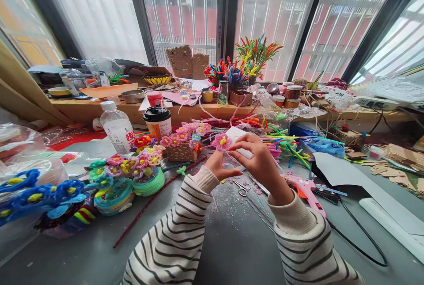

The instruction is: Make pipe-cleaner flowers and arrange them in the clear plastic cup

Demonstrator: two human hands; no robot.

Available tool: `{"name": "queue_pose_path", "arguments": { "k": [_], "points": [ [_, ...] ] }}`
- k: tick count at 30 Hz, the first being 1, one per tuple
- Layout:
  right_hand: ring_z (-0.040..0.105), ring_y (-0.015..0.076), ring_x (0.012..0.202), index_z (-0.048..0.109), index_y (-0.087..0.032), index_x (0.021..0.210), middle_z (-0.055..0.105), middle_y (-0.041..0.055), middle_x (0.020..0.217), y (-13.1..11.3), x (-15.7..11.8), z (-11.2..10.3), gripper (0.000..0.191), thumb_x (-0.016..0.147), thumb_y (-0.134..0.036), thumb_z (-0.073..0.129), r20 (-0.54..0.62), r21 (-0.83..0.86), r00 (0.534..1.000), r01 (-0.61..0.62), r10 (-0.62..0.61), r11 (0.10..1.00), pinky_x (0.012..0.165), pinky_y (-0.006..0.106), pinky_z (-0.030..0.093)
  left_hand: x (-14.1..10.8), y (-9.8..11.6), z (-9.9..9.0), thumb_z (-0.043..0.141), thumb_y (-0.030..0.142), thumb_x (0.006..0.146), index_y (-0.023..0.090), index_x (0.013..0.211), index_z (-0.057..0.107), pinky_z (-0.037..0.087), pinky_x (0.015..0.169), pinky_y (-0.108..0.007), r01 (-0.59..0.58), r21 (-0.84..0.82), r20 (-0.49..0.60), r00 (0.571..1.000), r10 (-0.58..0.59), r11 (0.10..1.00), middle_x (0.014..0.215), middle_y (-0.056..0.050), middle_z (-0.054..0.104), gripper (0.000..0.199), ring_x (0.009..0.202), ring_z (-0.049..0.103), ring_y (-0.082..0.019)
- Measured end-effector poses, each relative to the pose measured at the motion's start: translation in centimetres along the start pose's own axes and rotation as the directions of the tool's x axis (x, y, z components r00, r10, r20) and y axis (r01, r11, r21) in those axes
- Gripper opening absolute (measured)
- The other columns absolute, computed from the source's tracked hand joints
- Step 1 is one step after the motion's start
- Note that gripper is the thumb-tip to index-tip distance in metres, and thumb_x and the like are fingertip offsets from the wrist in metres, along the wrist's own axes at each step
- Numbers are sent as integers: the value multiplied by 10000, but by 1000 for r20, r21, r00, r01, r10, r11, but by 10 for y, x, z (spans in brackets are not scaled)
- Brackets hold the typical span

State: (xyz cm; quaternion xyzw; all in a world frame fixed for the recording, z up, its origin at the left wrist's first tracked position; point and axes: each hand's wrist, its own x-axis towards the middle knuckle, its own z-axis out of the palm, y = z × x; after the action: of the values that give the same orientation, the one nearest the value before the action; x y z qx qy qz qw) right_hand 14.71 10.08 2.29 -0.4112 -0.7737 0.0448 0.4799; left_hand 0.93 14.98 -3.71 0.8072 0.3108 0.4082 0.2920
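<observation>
We have the pink flower (221, 142) up in the air above the tabletop (238, 256). Our left hand (217, 168) is right beneath it, thumb spread wide; our right hand (253, 157) has its fingers bent and nearly together at the flower's right edge. We cannot tell which of our hands grips it. Just left stands a small box (180, 153) of flowers; a pink glue gun (310, 193) lies near our right wrist.
</observation>
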Motion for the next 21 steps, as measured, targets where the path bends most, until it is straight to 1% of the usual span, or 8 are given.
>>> {"name": "queue_pose_path", "arguments": {
  "k": [7, 12, 14, 17, 21],
  "points": [
    [535, 184, 785, 655, -169, 724, 596, 49, 760, -2, -1, -2, 30, 716, -191, 636, 22, 9, 1000, -4, 4, 1000, 739, 341, 412, 1, -1, 1, 733, 467, 504, 148, 1085, 482, 351, 941, -515, 25, 38, -13, 1000, -24, 999, 1118, -141, 546, 709, 1104, 465, -348],
    [532, 181, 796, 645, -163, 721, 591, 49, 765, -3, -1, -3, 23, 716, -183, 636, 24, 31, 1000, -4, 3, 1000, 737, 332, 411, 2, -1, 0, 728, 452, 524, 123, 1097, 476, 351, 946, -512, -17, 54, -4, 1000, 18, 998, 1122, -162, 545, 707, 1109, 462, -353],
    [533, 180, 791, 642, -162, 715, 589, 48, 757, -3, 0, -2, 20, 712, -182, 640, 19, 39, 1000, -6, 5, 999, 738, 331, 412, 2, 0, 0, 727, 451, 525, 135, 1098, 473, 364, 932, -517, -25, 54, -2, 1000, 25, 998, 1122, -160, 546, 701, 1097, 473, -350],
    [534, 179, 791, 637, -179, 713, 585, 40, 756, -3, 0, -2, 12, 709, -189, 643, 5, 60, 1000, -17, 17, 998, 739, 332, 418, 1, 1, -2, 726, 474, 511, 166, 1065, 493, 389, 893, -540, -4, 47, -17, 1000, 5, 999, 1076, -137, 570, 675, 1050, 507, -354],
    [533, 179, 788, 632, -188, 704, 583, 35, 752, -2, -1, -2, 19, 708, -202, 644, 0, 70, 1000, -27, 27, 997, 737, 334, 419, -1, -4, -1, 721, 495, 506, 189, 1074, 490, 378, 907, -547, -16, 7, -29, 999, 16, 1000, 1090, -122, 558, 686, 1074, 487, -356]
  ]
}}
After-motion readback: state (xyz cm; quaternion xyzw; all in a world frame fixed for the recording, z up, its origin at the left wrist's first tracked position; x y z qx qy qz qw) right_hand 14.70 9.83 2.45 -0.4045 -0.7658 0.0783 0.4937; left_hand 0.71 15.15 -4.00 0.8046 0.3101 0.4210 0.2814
